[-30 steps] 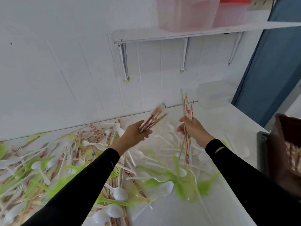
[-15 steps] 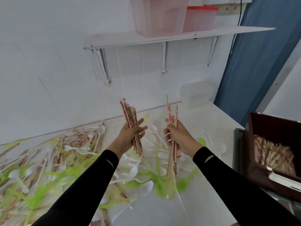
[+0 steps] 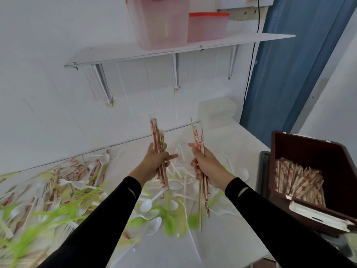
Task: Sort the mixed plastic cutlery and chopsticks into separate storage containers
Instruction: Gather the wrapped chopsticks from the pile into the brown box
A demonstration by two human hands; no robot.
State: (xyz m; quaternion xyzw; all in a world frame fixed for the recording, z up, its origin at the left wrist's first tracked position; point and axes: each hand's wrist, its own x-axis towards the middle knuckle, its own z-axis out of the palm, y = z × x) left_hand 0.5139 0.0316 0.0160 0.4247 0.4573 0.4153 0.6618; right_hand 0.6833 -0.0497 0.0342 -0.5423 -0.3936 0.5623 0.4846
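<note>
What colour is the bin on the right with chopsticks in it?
The bin is dark reddish-brown; the head view shows it.

Near the middle, the left hand [image 3: 154, 163] grips a bundle of wrapped chopsticks [image 3: 156, 138] upright, fingers curled round it. At its three o'clock the right hand [image 3: 207, 167] holds a second bundle [image 3: 202, 192], also upright, and the two bundles are apart. Below them on the white table [image 3: 231, 248], white spoons [image 3: 146, 205] and green cutlery [image 3: 170, 227] lie mixed, thickest toward eight o'clock. At four o'clock a brown bin [image 3: 309, 149] holds stacked chopsticks [image 3: 297, 182]. At twelve o'clock a wall shelf [image 3: 116, 55] carries pink containers [image 3: 160, 24].
</note>
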